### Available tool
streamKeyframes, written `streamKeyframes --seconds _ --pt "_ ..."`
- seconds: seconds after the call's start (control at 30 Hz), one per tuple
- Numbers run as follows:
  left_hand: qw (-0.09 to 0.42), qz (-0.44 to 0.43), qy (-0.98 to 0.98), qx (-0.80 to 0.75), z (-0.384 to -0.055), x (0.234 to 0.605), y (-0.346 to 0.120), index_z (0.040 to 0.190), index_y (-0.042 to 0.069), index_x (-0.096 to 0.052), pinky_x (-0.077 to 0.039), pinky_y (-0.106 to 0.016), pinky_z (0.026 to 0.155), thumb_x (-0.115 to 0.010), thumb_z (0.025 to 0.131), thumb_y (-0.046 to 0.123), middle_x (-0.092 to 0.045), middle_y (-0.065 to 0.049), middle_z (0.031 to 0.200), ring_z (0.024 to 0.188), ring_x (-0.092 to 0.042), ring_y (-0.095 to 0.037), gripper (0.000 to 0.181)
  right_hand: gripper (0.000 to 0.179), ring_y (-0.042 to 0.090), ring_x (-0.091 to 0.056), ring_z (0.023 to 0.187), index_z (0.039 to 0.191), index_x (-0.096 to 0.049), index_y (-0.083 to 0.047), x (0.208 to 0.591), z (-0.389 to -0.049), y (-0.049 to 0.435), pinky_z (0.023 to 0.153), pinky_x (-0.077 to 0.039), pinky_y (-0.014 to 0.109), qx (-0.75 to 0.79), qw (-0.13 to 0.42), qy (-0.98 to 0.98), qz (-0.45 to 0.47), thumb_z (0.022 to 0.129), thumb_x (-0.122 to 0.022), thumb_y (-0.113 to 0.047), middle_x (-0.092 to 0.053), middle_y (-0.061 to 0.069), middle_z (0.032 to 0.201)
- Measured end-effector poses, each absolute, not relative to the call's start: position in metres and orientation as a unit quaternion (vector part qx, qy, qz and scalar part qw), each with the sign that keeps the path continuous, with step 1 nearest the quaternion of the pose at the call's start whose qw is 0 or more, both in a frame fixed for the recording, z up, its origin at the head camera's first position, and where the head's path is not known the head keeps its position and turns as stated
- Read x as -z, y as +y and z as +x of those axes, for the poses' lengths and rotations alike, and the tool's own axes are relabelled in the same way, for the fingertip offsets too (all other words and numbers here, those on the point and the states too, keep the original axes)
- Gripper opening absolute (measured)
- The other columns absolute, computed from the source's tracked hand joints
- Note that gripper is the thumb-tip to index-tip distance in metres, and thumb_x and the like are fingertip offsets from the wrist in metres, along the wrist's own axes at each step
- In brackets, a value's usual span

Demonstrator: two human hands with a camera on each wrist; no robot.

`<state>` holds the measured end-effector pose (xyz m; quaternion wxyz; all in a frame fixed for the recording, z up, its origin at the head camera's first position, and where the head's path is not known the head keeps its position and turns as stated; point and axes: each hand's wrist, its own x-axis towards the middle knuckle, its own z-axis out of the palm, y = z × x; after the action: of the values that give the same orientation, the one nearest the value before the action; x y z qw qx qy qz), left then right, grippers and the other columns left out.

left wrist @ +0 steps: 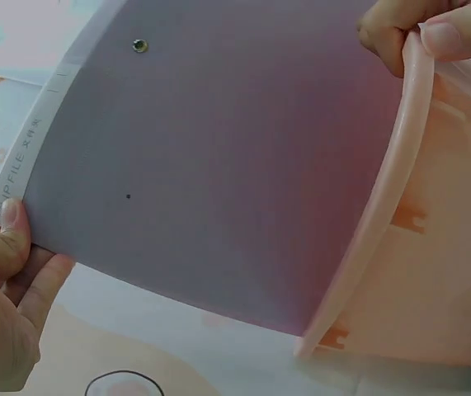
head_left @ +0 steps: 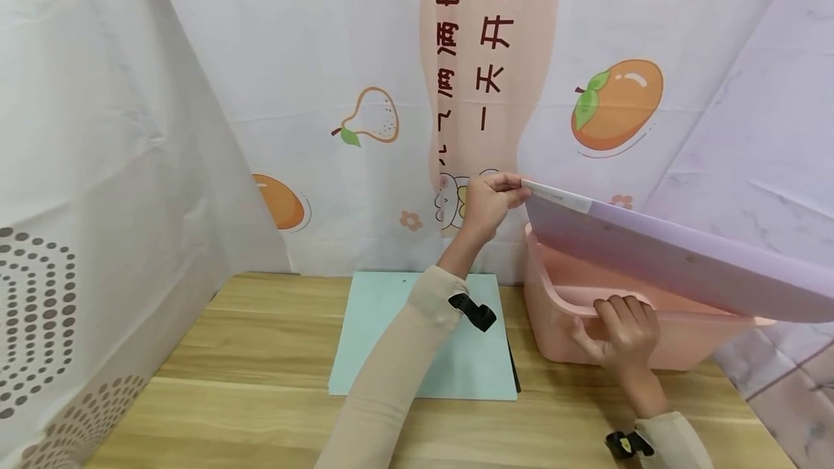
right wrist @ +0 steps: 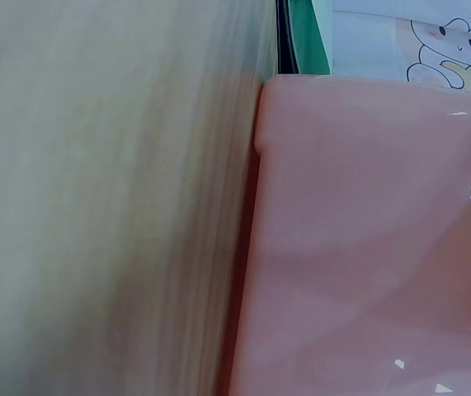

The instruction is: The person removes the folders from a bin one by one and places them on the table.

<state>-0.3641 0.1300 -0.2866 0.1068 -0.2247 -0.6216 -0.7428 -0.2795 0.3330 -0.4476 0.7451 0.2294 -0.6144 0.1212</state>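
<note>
My left hand (head_left: 490, 203) pinches the end of a purple file folder (head_left: 658, 248) by its white-labelled spine. In the left wrist view, the thumb of this hand (left wrist: 4, 301) lies on the spine label, which reads "FILE". The folder (left wrist: 202, 165) slants over a pink plastic bin (head_left: 550, 335), its lower edge at or inside the rim. My right hand (head_left: 624, 331) holds the bin's near rim, fingers over the top and thumb outside. The right wrist view shows the bin's wall (right wrist: 367, 214) but not the hand. The bin's inside is partly hidden.
Left of the bin, a light green folder (head_left: 462, 364) lies flat on the wooden table (head_left: 260, 353), a dark edge showing beneath it. My left forearm crosses above it. A printed curtain (head_left: 358, 201) hangs behind the table, with further sheets at both sides.
</note>
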Motion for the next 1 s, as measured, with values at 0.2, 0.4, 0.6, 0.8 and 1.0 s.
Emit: streamKeyframes --seconds 0.2,0.4,0.6,0.8,1.0 --pt "0.147 -0.226 -0.594 0.758 -0.356 0.277 0.125 0.095 -0.014 -0.076 -0.063 -0.025 0.075 -0.078 0.081 -0.011 -0.074 -0.030 0.097 0.076 -0.069 -0.010 0.014 0.056 0.041 -0.045 0.049 0.059 -0.054 0.004 0.442 -0.275 0.328 0.051 -0.031 0.051 -0.132 0.746 -0.609 0.232 0.087 -0.060 -0.044 -0.053 0.020 0.054" --pt "0.185 -0.216 -0.576 0.766 -0.349 0.265 0.115 0.095 -0.015 -0.076 -0.063 -0.025 0.075 -0.079 0.080 -0.012 -0.074 -0.030 0.095 0.080 -0.073 -0.016 0.015 0.059 0.041 -0.044 0.049 0.058 -0.054 0.004 0.440 -0.271 0.326 0.050 -0.029 0.049 -0.130 0.747 -0.608 0.236 0.089 -0.059 -0.045 -0.052 0.020 0.053" --pt "0.241 -0.212 -0.609 0.725 -0.342 0.254 0.106 0.093 -0.010 -0.079 -0.061 -0.020 0.072 -0.081 0.079 -0.006 -0.077 -0.024 0.093 0.080 -0.074 -0.012 0.015 0.059 0.039 -0.041 0.047 0.058 -0.051 0.003 0.442 -0.271 0.329 0.048 -0.024 0.047 -0.124 0.751 -0.606 0.233 0.089 -0.059 -0.047 -0.049 0.018 0.053" --pt "0.275 -0.223 -0.663 0.660 -0.334 0.243 0.101 0.095 -0.003 -0.081 -0.057 -0.016 0.068 -0.085 0.079 0.001 -0.079 -0.016 0.093 0.085 -0.078 -0.021 0.017 0.060 0.038 -0.040 0.046 0.059 -0.050 0.002 0.446 -0.274 0.332 0.045 -0.020 0.045 -0.115 0.756 -0.604 0.223 0.089 -0.058 -0.050 -0.049 0.018 0.053" --pt "0.264 -0.258 -0.685 0.628 -0.328 0.229 0.091 0.096 0.000 -0.082 -0.055 -0.016 0.065 -0.084 0.081 0.002 -0.080 -0.013 0.091 0.078 -0.076 -0.013 0.016 0.060 0.038 -0.040 0.046 0.059 -0.051 0.001 0.447 -0.276 0.333 0.045 -0.021 0.046 -0.120 0.756 -0.602 0.226 0.089 -0.058 -0.050 -0.048 0.017 0.053"
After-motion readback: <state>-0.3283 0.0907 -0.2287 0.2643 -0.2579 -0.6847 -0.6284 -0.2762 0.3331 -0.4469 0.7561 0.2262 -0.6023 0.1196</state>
